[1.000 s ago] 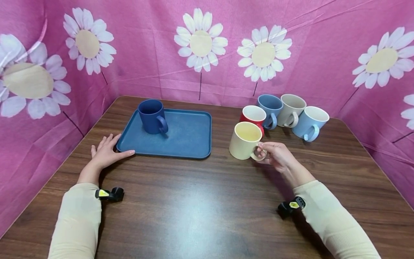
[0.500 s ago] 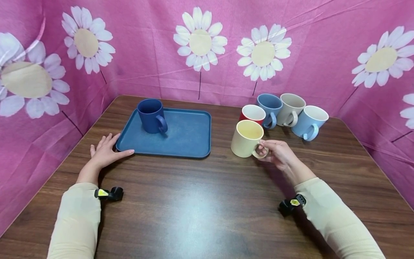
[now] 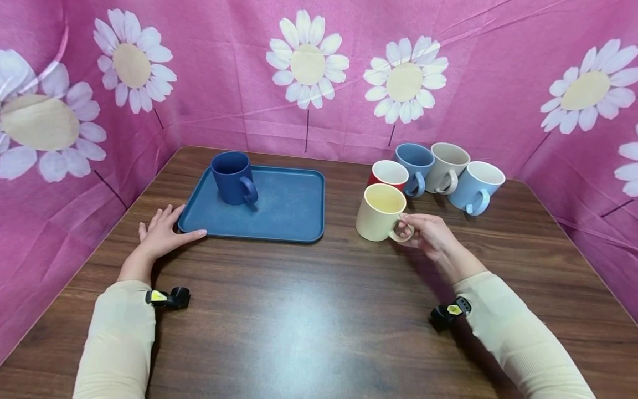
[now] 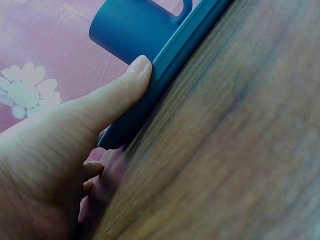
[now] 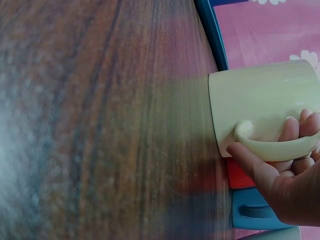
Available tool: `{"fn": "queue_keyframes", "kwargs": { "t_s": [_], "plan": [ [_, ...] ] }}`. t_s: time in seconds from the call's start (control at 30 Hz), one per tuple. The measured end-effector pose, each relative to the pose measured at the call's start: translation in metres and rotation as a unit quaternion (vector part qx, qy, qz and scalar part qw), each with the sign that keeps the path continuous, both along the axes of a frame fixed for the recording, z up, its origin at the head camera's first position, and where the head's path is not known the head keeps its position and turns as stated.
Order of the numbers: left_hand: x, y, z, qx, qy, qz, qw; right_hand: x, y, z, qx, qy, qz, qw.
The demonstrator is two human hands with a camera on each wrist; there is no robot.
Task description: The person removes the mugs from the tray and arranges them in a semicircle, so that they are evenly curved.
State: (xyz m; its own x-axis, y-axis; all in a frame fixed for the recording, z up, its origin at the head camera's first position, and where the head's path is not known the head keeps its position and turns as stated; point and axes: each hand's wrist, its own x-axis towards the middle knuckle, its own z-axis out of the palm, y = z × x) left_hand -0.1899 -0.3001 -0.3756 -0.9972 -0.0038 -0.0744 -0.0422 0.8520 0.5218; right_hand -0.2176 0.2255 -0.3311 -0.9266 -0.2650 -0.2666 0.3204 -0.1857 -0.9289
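Note:
My right hand [image 3: 435, 239] holds a pale yellow mug [image 3: 372, 220] by its handle. The mug is upright, its base right at the tabletop in the right wrist view. Behind it, partly hidden, stands a red mug [image 3: 375, 178] with a white inside. At the left, my left hand [image 3: 163, 233] lies at the near left corner of a blue tray [image 3: 294, 221], fingers spread along the side and thumb [image 4: 135, 75] against the rim. A dark blue mug [image 3: 230, 183] stands upright on the tray's left half, handle facing right.
Beyond the red mug stand a medium blue mug [image 3: 415, 162], a light grey mug [image 3: 445, 166] and a light blue mug [image 3: 473, 188], close together. A pink cloth [image 3: 219, 66] printed with daisies hangs around the wooden table [image 3: 249, 321].
The yellow mug in my right hand has shifted slightly away and to the right, covering the red mug's handle. My left hand, the tray and the other mugs stay put.

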Motion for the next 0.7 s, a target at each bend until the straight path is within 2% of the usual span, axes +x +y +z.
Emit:
{"fn": "queue_keyframes", "kwargs": {
  "t_s": [0.7],
  "plan": [
    [-0.0001,0.0003,0.0,-0.001,0.005,0.001,1.0,-0.0018,0.0012,0.0008,0.015,-0.005,-0.016,0.9997]
  ]
}}
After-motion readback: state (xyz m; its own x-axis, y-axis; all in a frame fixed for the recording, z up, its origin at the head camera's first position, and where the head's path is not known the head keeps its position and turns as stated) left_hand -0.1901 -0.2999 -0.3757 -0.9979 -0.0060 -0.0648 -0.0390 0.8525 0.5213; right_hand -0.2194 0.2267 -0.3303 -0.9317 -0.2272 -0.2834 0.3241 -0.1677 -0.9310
